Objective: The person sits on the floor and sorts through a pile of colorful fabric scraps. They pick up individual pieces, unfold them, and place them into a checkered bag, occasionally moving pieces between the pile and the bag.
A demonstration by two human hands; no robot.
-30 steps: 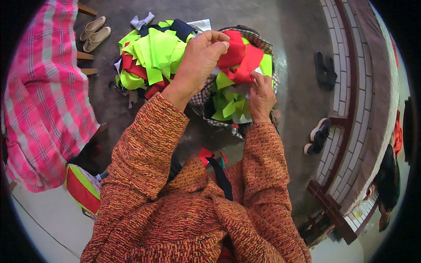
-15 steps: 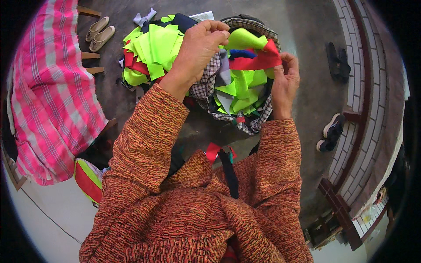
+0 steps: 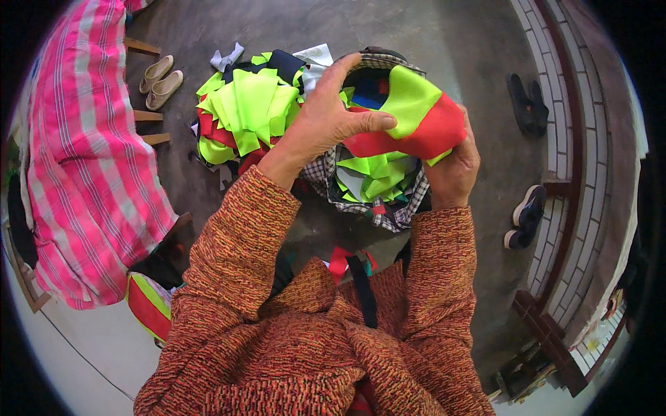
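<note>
Over the checked bag, my right hand [image 3: 456,170] grips a red and neon-yellow cloth piece [image 3: 433,128] by its right edge; its fingers are partly hidden behind the cloth. My left hand [image 3: 326,125] is open at the cloth's left side, thumb and forefinger spread wide apart. The thumb tip overlaps the yellow part, and whether it touches I cannot tell. Below the cloth, the black-and-white checked bag [image 3: 408,216] stands with its mouth open, holding neon-yellow and grey cloth scraps [image 3: 378,175]. To the left lies a heap of neon-yellow scraps [image 3: 250,104] with red and dark pieces.
Pink plaid cloth [image 3: 90,159] drapes over furniture with wooden legs on the left. Pale shoes [image 3: 165,89] stand beside it. Black slippers [image 3: 528,107] and dark sneakers [image 3: 527,215] lie on the right, near a white-tiled ledge [image 3: 551,243]. Small scraps [image 3: 338,263] show at my lap.
The red and yellow cloth has been raised and spread out flatter, its yellow part now showing more. My left hand has gone from a pinch to widely parted fingers.
</note>
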